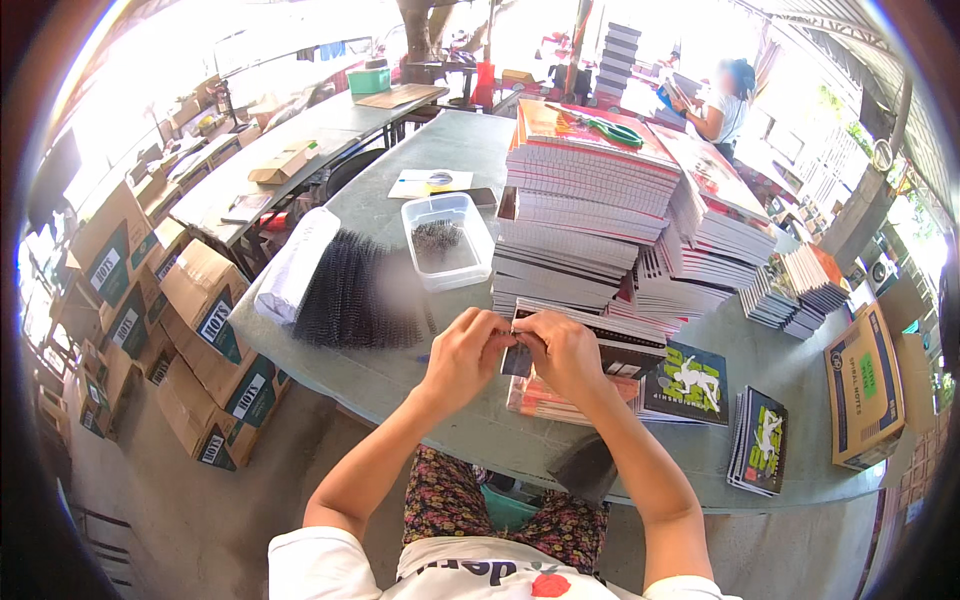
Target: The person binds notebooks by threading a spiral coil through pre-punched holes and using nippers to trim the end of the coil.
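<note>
Colours as I read them from the head view: table [460, 150] is grey-green. Spiral bindings [350, 290] black, next to a white wrapped roll [292, 262]. Clear plastic tub [448, 240] holds a dark grey tangle. Tall notebook stack [580, 215] shows white page edges banded with dark covers; its top cover is red-orange, with green-handled scissors [612, 130] on it. Notebook [590, 340] at the hands is black-covered. Loose notebooks [688, 380] are black and green with a white figure. Cartons [205, 310] brown with green-and-white labels. Trousers [450, 500] dark, pink-yellow floral pattern.
</note>
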Tool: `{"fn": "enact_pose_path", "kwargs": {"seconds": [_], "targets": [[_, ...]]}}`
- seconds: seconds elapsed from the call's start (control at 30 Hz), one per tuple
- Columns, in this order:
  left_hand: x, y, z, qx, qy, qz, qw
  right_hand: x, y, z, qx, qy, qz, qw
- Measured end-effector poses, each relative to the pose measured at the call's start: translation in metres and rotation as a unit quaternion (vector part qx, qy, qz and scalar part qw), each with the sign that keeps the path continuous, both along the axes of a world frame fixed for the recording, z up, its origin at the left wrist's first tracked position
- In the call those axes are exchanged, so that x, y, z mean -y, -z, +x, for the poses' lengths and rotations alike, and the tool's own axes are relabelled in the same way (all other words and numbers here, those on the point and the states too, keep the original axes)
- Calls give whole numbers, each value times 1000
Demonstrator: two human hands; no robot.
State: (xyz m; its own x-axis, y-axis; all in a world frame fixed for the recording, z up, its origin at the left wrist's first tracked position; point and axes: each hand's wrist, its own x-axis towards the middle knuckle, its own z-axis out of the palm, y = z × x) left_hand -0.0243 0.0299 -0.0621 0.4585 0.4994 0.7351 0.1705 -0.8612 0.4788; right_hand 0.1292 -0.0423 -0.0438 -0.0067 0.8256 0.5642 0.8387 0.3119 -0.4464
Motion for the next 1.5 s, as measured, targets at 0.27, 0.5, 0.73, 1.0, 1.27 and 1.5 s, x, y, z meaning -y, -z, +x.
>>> {"fn": "enact_pose_path", "kwargs": {"seconds": [0.27, 0.5, 0.73, 1.0, 1.27, 1.5], "targets": [[-1, -28, -12, -145, 85, -457, 873, 6, 1, -3, 19, 23, -40, 999], [-7, 13, 1, 31, -24, 36, 999, 4, -4, -4, 24, -32, 38, 998], [-26, -17, -35, -135, 107, -131, 976, 1, 9, -2, 115, 15, 3, 993], [-8, -29, -18, -62, -32, 59, 996, 0, 7, -2, 100, 38, 18, 994], [121, 80, 62, -273, 148, -99, 945, -3, 2, -4, -67, -1, -6, 998], [117, 126, 72, -240, 253, -261, 900, -1, 12, -3, -11, -27, 31, 999]]}}
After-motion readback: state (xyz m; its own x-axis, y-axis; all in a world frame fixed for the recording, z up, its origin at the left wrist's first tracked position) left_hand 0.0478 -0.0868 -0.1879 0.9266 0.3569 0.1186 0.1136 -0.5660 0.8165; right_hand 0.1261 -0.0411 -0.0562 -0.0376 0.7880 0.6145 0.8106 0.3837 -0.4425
